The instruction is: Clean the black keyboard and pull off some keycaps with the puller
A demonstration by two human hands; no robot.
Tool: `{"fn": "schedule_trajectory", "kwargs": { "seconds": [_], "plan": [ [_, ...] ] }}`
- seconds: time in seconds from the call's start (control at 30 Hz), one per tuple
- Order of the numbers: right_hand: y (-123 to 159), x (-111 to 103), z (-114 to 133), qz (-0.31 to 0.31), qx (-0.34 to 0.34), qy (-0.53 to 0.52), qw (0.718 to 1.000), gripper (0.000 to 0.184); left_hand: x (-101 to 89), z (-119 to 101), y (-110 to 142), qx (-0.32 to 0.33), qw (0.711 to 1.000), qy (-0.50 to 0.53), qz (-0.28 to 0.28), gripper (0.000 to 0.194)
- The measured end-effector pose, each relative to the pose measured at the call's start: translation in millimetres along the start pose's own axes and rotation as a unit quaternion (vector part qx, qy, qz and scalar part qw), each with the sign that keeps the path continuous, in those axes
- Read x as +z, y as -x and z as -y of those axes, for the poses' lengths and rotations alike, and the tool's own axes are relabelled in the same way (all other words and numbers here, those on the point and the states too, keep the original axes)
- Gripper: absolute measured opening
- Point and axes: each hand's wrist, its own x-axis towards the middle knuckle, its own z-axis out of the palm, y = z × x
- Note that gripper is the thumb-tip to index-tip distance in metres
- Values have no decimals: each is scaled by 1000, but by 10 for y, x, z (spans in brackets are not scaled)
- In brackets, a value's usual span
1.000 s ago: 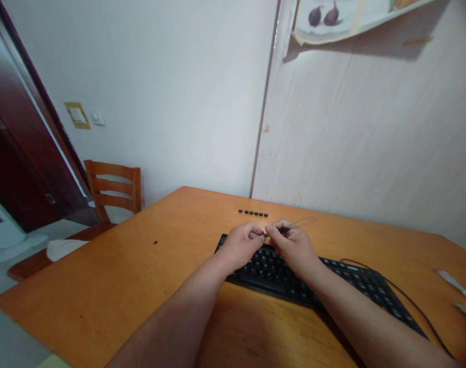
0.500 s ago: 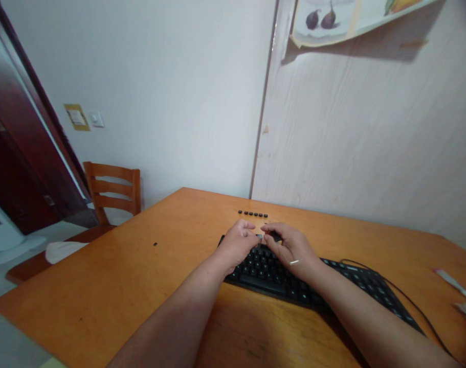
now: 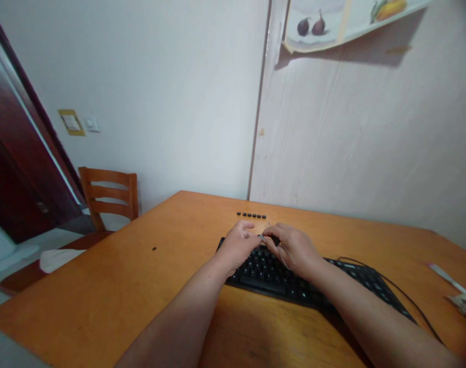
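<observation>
A black keyboard [image 3: 263, 271] lies on the wooden table, partly covered by my forearms. Above its back edge, my left hand [image 3: 238, 245] is closed in a pinch, thumb and forefinger meeting at a tiny greyish piece [image 3: 261, 236] too small to name. My right hand [image 3: 292, 248] comes in from the other side, fingers curled and tips touching or almost touching that piece. A thin, light-coloured tool [image 3: 284, 260] shows along its palm; its kind is unclear. Behind the hands, several small black keycaps [image 3: 251, 215] stand in a row.
A small black piece [image 3: 154, 249] lies on the table [image 3: 171, 286] to the left. The keyboard cable [image 3: 401, 291] curves along the right. Farther right are a white-handled brush-like item [image 3: 447, 278] and a crumpled item [image 3: 465, 305]. A wooden chair [image 3: 110, 191] stands beyond the left edge.
My right hand has turned slightly and its fingertips have closed in toward my left fingertips. The light tool's end shows less brightly. The camera view has shifted a little.
</observation>
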Motion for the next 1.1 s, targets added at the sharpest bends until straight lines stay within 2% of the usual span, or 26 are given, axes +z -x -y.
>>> {"fn": "schedule_trajectory", "kwargs": {
  "seconds": [0.1, 0.2, 0.27, 0.33, 0.4, 0.47, 0.63, 0.8, 1.1],
  "plan": [
    [-35, -61, -110, -18, 34, -15, 999, 23, -15, 1, 4, 37, 998, -59, 0, 57],
    [-82, -124, -250, -27, 82, -24, 996, 24, -54, -18, 38, 71, 982, -171, 35, 77],
    [-118, -144, -348, -26, 113, -27, 993, 24, -85, -45, 80, 87, 951, -286, 79, 94],
    [-157, -137, -450, -23, 138, -30, 990, 22, -114, -69, 126, 97, 907, -387, 133, 108],
    [-199, -111, -556, -16, 160, -33, 987, 21, -137, -72, 164, 105, 873, -440, 180, 116],
    [-242, -74, -665, 1, 178, -35, 983, 20, -155, -50, 185, 118, 856, -458, 206, 117],
    [-355, 25, -924, 42, 212, -40, 976, 16, -176, 27, 191, 137, 845, -469, 215, 122],
    [-502, 159, -1141, 69, 227, -31, 971, 12, -177, 13, 212, 138, 843, -471, 219, 124],
    [-774, 477, -1291, 99, 234, -1, 967, 11, -188, 8, 208, 134, 843, -473, 220, 125]
  ]
}}
